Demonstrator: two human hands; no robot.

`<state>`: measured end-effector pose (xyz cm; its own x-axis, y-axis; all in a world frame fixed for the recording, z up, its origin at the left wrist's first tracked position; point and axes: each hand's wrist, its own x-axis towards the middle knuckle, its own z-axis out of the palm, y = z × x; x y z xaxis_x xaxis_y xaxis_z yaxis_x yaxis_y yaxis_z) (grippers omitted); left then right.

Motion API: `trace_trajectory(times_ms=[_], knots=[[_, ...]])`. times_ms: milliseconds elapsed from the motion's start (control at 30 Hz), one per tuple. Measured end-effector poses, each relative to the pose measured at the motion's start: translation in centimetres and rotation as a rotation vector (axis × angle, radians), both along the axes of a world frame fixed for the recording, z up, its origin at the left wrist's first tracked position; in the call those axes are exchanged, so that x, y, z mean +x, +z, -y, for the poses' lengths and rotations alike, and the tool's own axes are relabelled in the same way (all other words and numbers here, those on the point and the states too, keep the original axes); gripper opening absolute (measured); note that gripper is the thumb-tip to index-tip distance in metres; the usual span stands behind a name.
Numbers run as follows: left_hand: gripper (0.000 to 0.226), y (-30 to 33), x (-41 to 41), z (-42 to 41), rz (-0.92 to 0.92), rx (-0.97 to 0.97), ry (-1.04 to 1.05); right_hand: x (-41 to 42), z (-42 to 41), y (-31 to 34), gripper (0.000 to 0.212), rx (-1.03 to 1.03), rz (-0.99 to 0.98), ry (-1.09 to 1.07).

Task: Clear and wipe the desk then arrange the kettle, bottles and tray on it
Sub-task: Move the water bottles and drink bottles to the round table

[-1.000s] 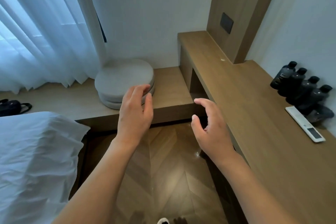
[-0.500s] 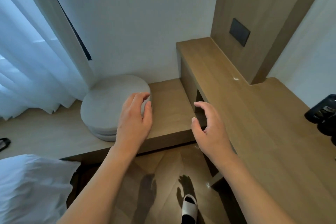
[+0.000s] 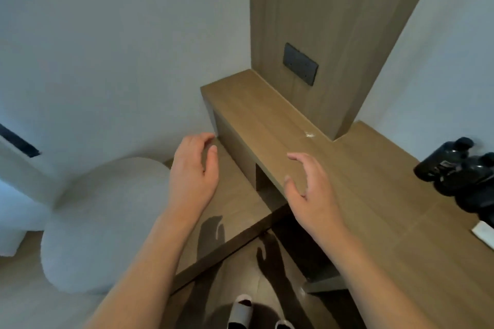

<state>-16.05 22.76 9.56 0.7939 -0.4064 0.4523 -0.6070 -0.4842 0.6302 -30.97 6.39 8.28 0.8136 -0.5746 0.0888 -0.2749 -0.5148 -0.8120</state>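
The long wooden desk [image 3: 369, 195] runs from the far wall toward me on the right. Dark bottles [image 3: 459, 168] lie in a cluster at its right edge, partly cut off by the frame. A small white speck [image 3: 309, 135] sits on the desk by the wood panel. My left hand [image 3: 193, 176] hovers over the lower bench with loosely bent fingers, holding nothing. My right hand [image 3: 310, 189] hovers above the desk's front edge, fingers relaxed and empty. No kettle or tray is in view.
A round grey cushion stack [image 3: 107, 222] sits on the low bench [image 3: 235, 211] at left. A dark wall plate [image 3: 300, 63] is set in the wood panel. A white remote's corner [image 3: 483, 231] shows at far right. A slippered foot [image 3: 240, 311] stands on the wooden floor.
The view has swung right and closer to the desk. The curtain and bed have left the frame. Both hands stay raised and empty, the right one now over the desk.
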Motion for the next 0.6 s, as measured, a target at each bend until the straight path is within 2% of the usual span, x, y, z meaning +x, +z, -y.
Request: trace_trajectory(times_ms=[267,600], knots=[[0.032,1.2,2.5,10.6,-0.032,0.053,-0.362,-2.1,3.3,0.5,0.042,-0.065,-0.059,-0.332],[0.030,-0.8,-6.6,25.0,-0.044,0.069,-0.818,-13.1,9.6,-1.1,0.039,-0.062,-0.068,-0.759]])
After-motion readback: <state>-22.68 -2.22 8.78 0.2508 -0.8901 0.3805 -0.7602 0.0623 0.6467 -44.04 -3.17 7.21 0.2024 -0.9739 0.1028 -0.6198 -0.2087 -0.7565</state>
